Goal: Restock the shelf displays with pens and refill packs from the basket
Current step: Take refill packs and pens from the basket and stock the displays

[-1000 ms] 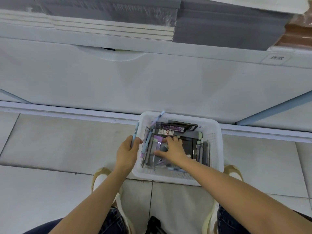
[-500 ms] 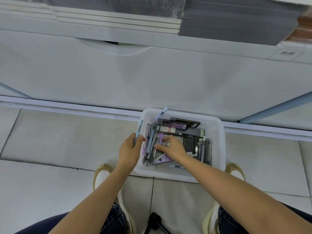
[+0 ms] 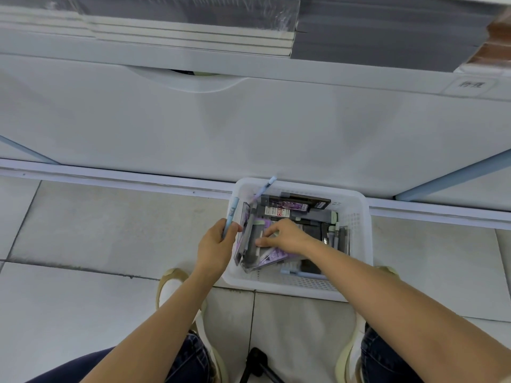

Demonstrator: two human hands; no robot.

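A white plastic basket (image 3: pixel 356 225) stands on the floor against the shelf base, filled with pens and dark and purple refill packs (image 3: pixel 287 205). My left hand (image 3: pixel 215 244) is at the basket's left rim, shut on a light blue pen (image 3: pixel 231 214) that points up and away from me. My right hand (image 3: pixel 284 236) reaches into the basket, fingers spread and pressing on the packs; whether it grips one is hidden. A second pale pen (image 3: pixel 264 187) leans over the basket's far left corner.
The white shelf base (image 3: pixel 249 128) rises right behind the basket, with stacked grey and white flat packs (image 3: pixel 193 31) on the shelf above. Tiled floor lies to the left. My shoes flank the basket's near side, and a black tripod leg (image 3: pixel 257 363) sits between my knees.
My right hand has shifted slightly among the packs in the basket. My left hand keeps hold of the blue pen beside the rim. The view has tilted a little.
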